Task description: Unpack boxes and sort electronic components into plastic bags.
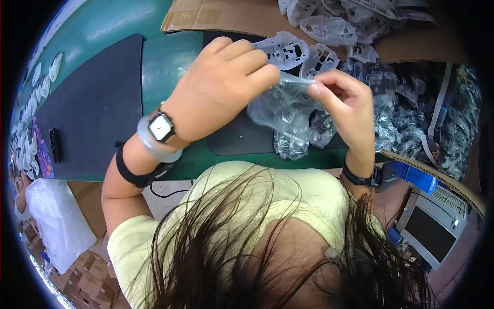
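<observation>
Clear plastic bag [285, 110] (crumpled) is pinched between curled left hand [226, 87] fingers and right hand [347, 105] fingertips.

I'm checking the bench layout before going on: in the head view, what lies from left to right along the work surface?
Row of white parts at the far left edge → dark mat → left hand → clear plastic bag → right hand → pile of bagged dark parts.
</observation>
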A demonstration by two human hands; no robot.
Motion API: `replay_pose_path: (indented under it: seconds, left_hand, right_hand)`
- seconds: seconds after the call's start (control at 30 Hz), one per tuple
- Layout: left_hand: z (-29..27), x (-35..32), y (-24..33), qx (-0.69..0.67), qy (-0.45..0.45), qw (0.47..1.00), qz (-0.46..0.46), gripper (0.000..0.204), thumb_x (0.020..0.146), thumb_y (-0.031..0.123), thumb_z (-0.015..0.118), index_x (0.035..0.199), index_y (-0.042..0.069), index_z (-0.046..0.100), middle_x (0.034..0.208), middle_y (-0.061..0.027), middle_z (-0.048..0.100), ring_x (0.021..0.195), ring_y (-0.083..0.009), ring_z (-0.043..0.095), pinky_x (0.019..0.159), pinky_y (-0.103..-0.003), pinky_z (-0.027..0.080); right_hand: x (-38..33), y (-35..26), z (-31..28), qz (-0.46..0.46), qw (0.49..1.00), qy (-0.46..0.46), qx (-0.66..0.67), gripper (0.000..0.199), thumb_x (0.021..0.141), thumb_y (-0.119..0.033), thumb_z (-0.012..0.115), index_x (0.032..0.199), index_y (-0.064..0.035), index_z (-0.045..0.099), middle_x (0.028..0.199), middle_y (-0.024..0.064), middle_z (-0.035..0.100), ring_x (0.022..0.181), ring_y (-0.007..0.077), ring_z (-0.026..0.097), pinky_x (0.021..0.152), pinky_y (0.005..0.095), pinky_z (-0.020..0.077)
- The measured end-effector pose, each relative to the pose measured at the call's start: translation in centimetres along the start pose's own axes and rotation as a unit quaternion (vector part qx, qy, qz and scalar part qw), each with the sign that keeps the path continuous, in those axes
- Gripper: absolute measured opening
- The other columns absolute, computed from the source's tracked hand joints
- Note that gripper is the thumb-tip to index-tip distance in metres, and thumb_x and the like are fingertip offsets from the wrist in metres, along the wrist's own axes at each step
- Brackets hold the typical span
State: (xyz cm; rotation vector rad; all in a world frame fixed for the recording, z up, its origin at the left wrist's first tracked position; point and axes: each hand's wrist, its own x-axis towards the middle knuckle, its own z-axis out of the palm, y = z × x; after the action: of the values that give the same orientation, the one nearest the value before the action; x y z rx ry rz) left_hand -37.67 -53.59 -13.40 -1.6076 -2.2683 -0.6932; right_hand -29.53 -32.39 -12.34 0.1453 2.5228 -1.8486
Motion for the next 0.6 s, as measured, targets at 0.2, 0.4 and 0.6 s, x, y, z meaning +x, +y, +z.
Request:
replay_pose_path:
  seconds: [0.2,0.4,0.6]
  left_hand:
    - [-3.0,-0.2,0.1,-0.267,0.042,0.956,-0.112,0.035,0.074,0.007,0.068,0.106,0.001,0.056,0.098,-0.0093,0.061,0.075,-0.0155,0.054,0.071,-0.026,0.044]
    - [-2.6,-0.9,-0.2,-0.379,0.214,0.873,-0.219,0.034,0.085,0.005,0.058,0.116,-0.004,0.047,0.097,-0.0104,0.058,0.087,-0.0172,0.058,0.08,-0.027,0.045]
    - [-1.1,-2.8,-2.9,-0.495,0.287,0.768,-0.289,0.031,0.09,0.008,0.052,0.119,-0.003,0.045,0.11,-0.0094,0.053,0.1,-0.016,0.053,0.092,-0.035,0.043]
  right_hand:
    - [1.5,-2.8,0.8,-0.168,0.981,-0.006,-0.093,0.01,0.075,-0.007,0.068,0.079,0.0013,0.065,0.075,0.0032,0.062,0.063,0.0072,0.053,0.056,0.0205,0.0408]
    - [1.2,-2.4,0.2,-0.279,0.96,0.03,-0.015,0.013,0.08,-0.001,0.065,0.092,0.0034,0.063,0.086,0.0067,0.062,0.072,0.0096,0.056,0.064,0.0185,0.0434]
    - [-3.6,1.4,-1.0,-0.056,0.989,0.055,-0.124,0.018,0.08,-0.005,0.062,0.097,-0.002,0.063,0.09,0.0075,0.063,0.076,0.0126,0.06,0.067,0.0226,0.047]
